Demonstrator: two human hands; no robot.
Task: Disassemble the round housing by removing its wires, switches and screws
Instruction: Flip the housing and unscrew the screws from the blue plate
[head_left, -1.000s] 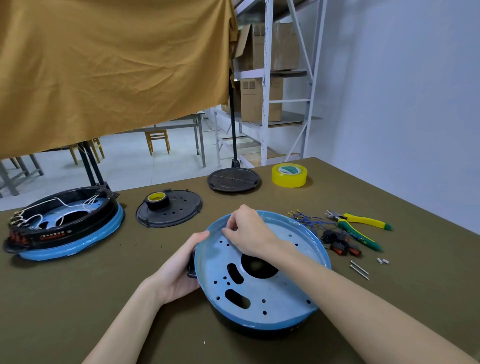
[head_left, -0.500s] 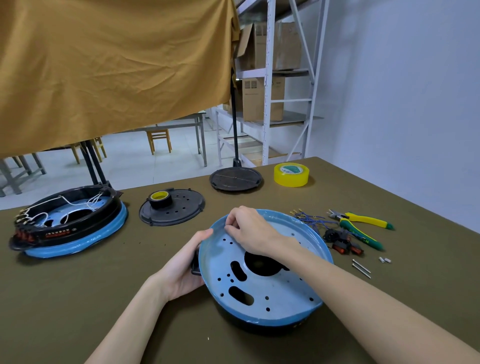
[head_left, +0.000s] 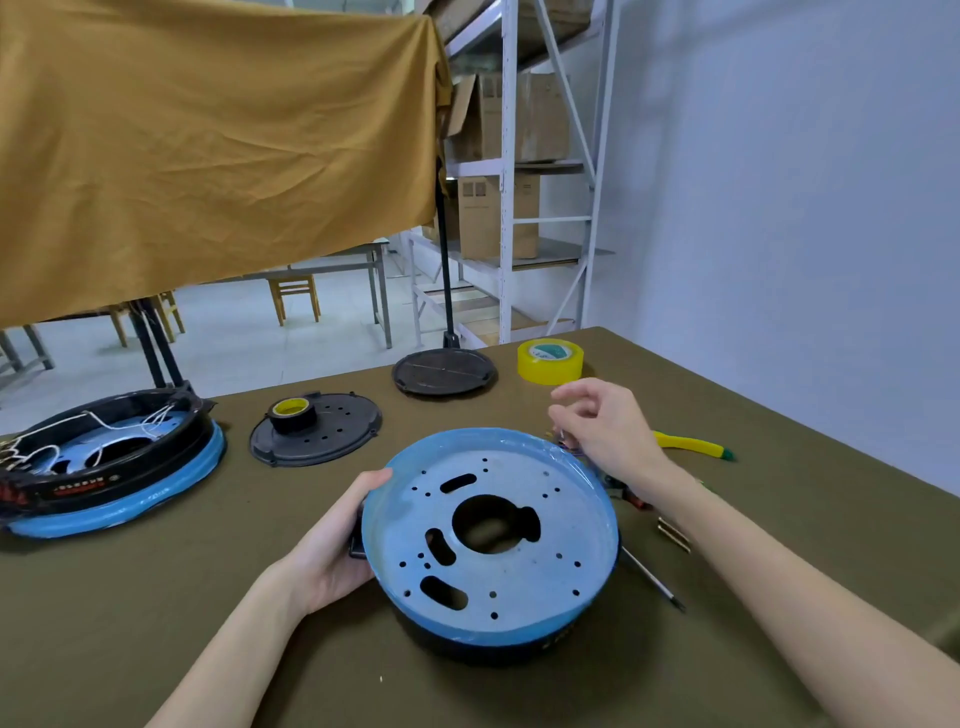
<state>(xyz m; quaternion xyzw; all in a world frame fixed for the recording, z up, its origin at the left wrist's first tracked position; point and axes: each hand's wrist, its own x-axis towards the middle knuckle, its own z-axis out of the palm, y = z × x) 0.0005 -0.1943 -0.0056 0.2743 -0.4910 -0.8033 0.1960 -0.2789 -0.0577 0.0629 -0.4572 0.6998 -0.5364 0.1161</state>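
Fingers: our left hand (head_left: 332, 545) is gripping the rim of the round housing (head_left: 491, 540), its fingers curling over the left edge; our right hand (head_left: 605, 431) is hovering beyond the far right rim, fingers loosely curled — whether they are pinching anything small, we cannot tell.
Housing: it is lying face-down on the tabletop (head_left: 156, 597), blue plate up, between our arms.
Loose parts: wires and switches (head_left: 621, 491) are sitting just beside the rim, partly hidden; a screwdriver (head_left: 652, 577) is lying at the right edge.
Risk: we are judging that shifting the housing could nudge the screwdriver or the small pins (head_left: 672, 532) — scattering them off the tabletop.
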